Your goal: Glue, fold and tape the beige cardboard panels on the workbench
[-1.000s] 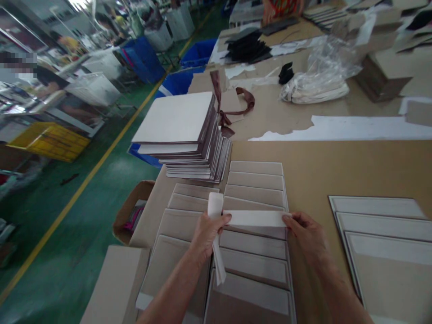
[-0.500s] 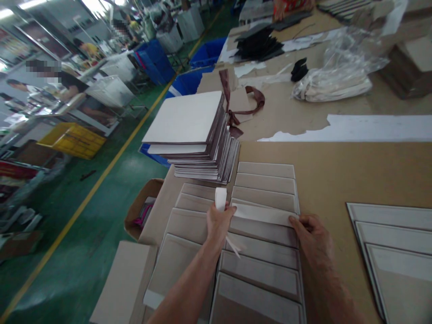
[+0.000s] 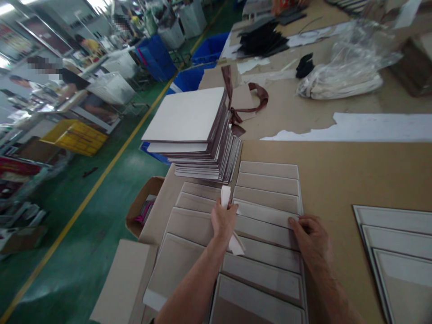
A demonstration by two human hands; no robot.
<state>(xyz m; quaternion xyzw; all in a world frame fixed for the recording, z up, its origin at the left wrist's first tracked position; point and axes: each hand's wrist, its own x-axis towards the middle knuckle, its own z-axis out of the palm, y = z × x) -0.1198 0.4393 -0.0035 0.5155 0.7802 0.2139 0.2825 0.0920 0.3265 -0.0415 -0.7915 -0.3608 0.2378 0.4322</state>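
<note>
My left hand (image 3: 223, 222) is closed around a bundle of white strips (image 3: 225, 194), whose ends stick out above and below the fist. Its thumb and fingertips are near the left end of a single white strip (image 3: 263, 212). That strip lies across one of the beige panels (image 3: 266, 260), which overlap in a column like shingles. At the strip's right end, my right hand (image 3: 312, 236) has thumb and forefinger pinched at the panel's edge. A second overlapping column of beige panels (image 3: 189, 222) lies under and left of my left forearm.
A tall stack of white-topped boards (image 3: 187, 114) stands at the table's far left corner. More panels (image 3: 401, 256) overlap at the right. Farther back are a brown ribbon (image 3: 259, 99), black pieces (image 3: 261, 42) and a clear plastic bag (image 3: 351, 74). A cardboard box (image 3: 133, 225) stands left.
The single white strip has come down flat along the panel's edge. My left hand has shifted slightly right, and the strip ends below it have swung lower and show wider.
</note>
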